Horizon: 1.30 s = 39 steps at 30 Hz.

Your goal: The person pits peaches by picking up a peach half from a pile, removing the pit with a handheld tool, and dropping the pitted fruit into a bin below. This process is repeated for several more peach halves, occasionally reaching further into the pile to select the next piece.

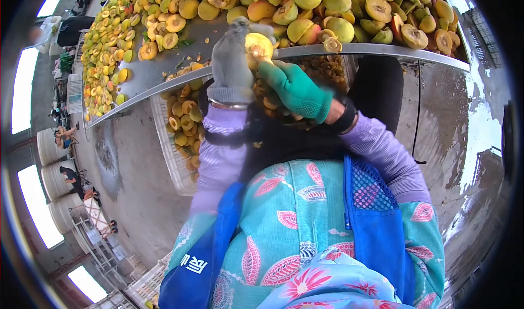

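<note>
My left hand [232, 63], in a grey glove, is closed around a peach half [258, 48] with its yellow cut face turned up. My right hand [299, 90], in a green glove, is closed with its fingertips against the lower edge of that half. Whatever its fingers grip, if anything, is hidden. Just beyond both hands, a metal table [155, 63] with a raised rim bears a heap of peaches [335, 1], many cut in half with brown pits or hollows showing.
Below the rim at left stands a white crate [173, 159] holding peach halves [188, 115]. Brown pits and scraps [327, 69] lie under the table edge, near my knees. Farther left, a seated person [71, 178] is beside large pale tanks [52, 148]. The concrete floor [445, 102] is wet at right.
</note>
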Each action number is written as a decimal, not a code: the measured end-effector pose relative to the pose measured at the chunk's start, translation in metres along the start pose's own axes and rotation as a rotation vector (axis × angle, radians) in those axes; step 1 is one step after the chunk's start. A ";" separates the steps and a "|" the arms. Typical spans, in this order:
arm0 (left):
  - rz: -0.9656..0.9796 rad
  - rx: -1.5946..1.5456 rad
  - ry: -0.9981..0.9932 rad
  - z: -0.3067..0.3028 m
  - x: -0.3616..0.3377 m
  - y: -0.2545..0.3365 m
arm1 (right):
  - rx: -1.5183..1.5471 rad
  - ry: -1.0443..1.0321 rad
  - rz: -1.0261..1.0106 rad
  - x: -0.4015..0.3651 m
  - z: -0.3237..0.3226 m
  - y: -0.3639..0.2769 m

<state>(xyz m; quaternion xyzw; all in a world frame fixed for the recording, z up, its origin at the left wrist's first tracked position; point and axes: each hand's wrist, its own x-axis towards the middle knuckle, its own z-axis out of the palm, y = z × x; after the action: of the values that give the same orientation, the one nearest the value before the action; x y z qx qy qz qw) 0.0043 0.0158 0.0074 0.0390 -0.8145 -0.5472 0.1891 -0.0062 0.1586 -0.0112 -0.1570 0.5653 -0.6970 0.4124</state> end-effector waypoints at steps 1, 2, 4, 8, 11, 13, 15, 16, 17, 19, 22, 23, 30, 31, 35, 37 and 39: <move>-0.018 -0.156 0.039 0.004 0.000 -0.001 | 0.124 -0.002 0.034 -0.008 0.006 -0.010; -0.043 -0.226 0.073 0.009 -0.003 0.002 | 0.251 -0.005 0.068 -0.017 0.013 -0.021; -0.093 -0.365 0.146 0.013 -0.011 0.011 | 0.549 -0.117 0.150 -0.020 0.018 -0.019; 0.357 0.365 -0.459 -0.021 0.017 -0.001 | 0.411 -0.207 0.229 -0.018 0.010 -0.006; -0.307 -0.204 -0.419 -0.019 0.025 0.014 | 0.934 -0.329 0.224 -0.013 0.019 -0.007; -0.103 -0.236 -0.144 -0.002 0.014 0.018 | 1.008 -0.475 0.139 -0.003 0.012 -0.005; -0.189 -0.324 0.116 0.008 0.002 0.017 | 0.924 -0.435 0.240 -0.007 0.004 -0.012; -0.343 -0.337 0.079 0.007 0.003 0.020 | 0.607 -0.342 0.263 -0.010 -0.005 -0.009; -0.393 -0.311 0.046 0.008 0.004 0.021 | 0.501 -0.239 0.222 -0.013 -0.004 -0.006; -0.481 -0.255 -0.012 0.008 0.009 0.023 | 0.279 -0.050 0.132 -0.018 0.009 -0.004; -0.482 -0.328 0.009 0.010 0.015 0.026 | 0.518 -0.025 0.229 -0.015 0.021 -0.014; -0.491 -0.334 0.004 0.010 0.018 0.026 | 0.636 -0.073 0.273 -0.012 0.020 -0.018; -0.242 0.039 -0.098 0.006 0.034 0.023 | 0.539 0.063 0.175 0.001 0.027 -0.019; -0.161 0.171 0.045 0.013 0.030 0.024 | 0.392 0.125 0.168 -0.001 0.026 -0.024; 0.503 0.655 -0.275 -0.002 0.034 -0.016 | 0.239 0.073 -0.030 0.014 0.008 0.019; 0.074 0.306 -0.484 -0.008 0.034 -0.002 | 0.434 -0.092 0.139 -0.002 0.006 -0.005; -0.250 0.060 -0.599 -0.011 0.038 0.004 | 0.776 -0.199 0.247 -0.010 0.013 -0.015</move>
<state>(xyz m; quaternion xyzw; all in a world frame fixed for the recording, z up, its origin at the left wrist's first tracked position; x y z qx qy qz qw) -0.0266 -0.0023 0.0244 -0.0184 -0.8386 -0.5289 -0.1289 0.0028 0.1582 0.0091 0.0125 0.2329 -0.7850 0.5739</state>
